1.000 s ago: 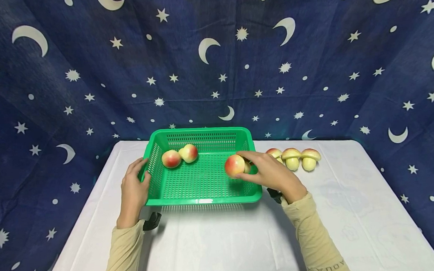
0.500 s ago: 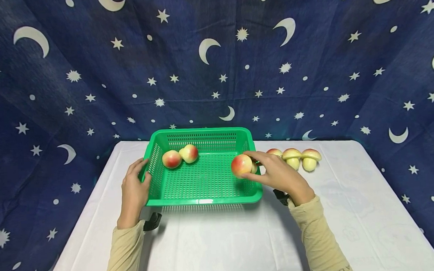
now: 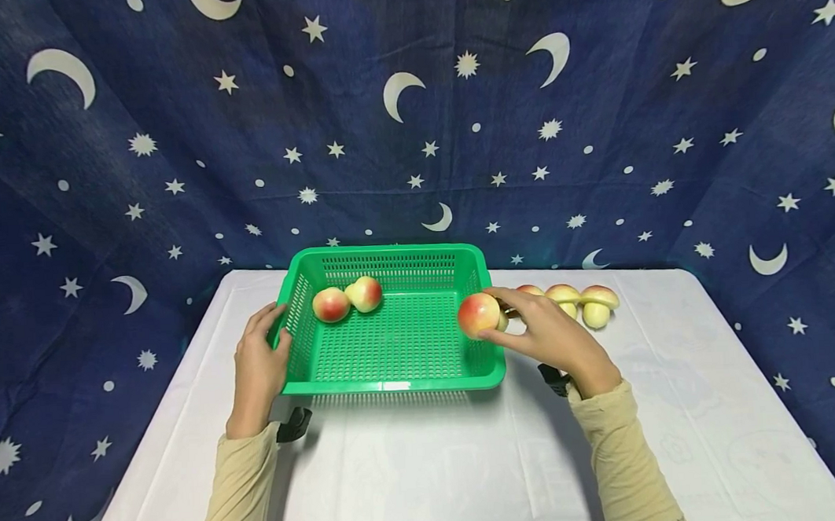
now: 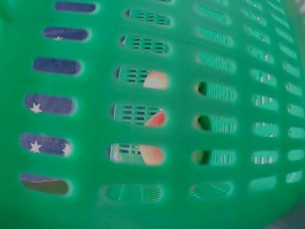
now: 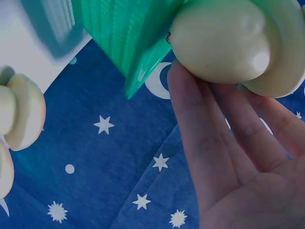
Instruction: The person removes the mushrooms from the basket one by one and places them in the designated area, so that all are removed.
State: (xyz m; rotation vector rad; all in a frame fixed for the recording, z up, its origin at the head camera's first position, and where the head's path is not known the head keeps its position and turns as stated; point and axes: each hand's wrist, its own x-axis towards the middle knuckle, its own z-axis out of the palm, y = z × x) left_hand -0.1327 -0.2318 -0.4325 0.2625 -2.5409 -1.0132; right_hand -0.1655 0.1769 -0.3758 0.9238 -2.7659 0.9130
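My right hand (image 3: 559, 339) pinches a toy mushroom (image 3: 479, 315) between thumb and fingers, over the right end of the green plastic basket (image 3: 396, 387). Its red-yellow cap points left. In the right wrist view the pale stem (image 5: 214, 45) rests against the fingers, close to the basket's green wall (image 5: 112, 38). My left hand (image 3: 258, 367) holds the basket's left rim, thumb and fingertips at the edge. Two more toy mushrooms, a left one (image 3: 331, 305) and a right one (image 3: 366, 294), lie side by side at the basket's back left. Slotted wall (image 4: 181, 95) fills the left wrist view.
Right of the basket, three toy mushrooms (image 3: 599, 302) stand in a row on the white-covered table (image 3: 414, 465); my right hand partly hides the row. Behind the table hangs a dark blue cloth (image 3: 353, 114) with moons and stars.
My right hand has moved right with the toy mushroom, from inside the basket's right part to over its right wall. My left hand and the basket have stayed in place.
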